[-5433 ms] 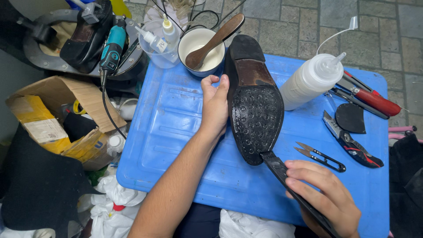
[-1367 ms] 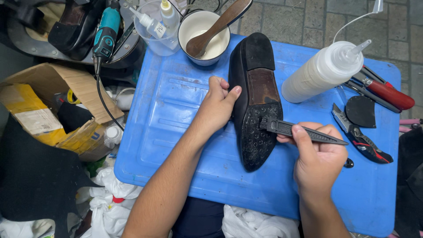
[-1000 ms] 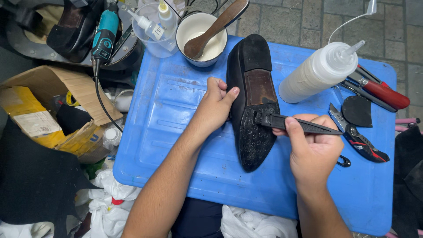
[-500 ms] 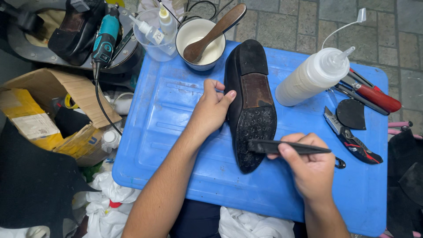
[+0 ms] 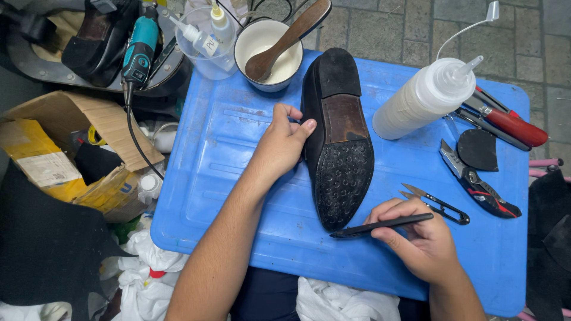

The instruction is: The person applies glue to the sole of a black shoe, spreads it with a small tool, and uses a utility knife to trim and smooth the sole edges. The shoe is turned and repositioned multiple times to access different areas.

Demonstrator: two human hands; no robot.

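Note:
A black shoe [image 5: 339,137] lies sole up on the blue plastic table [image 5: 238,178], heel far, toe near. Its front sole is studded with small holes. My left hand [image 5: 282,145] grips the shoe's left edge at the waist. A thin black flat tool [image 5: 380,226] is pinched in my right hand [image 5: 419,244], and its tip sits at the toe end of the sole, just right of it.
A white squeeze bottle [image 5: 425,98] lies right of the shoe. Small snips [image 5: 437,205], a utility knife [image 5: 479,184], a black sole piece [image 5: 479,148] and red-handled pliers [image 5: 505,122] lie at the right. A white bowl with a wooden spatula [image 5: 267,50] stands at the back. A cardboard box [image 5: 65,148] sits left.
My right hand has slid the black tool down the sole from the middle to the toe tip. My left hand keeps its hold on the shoe.

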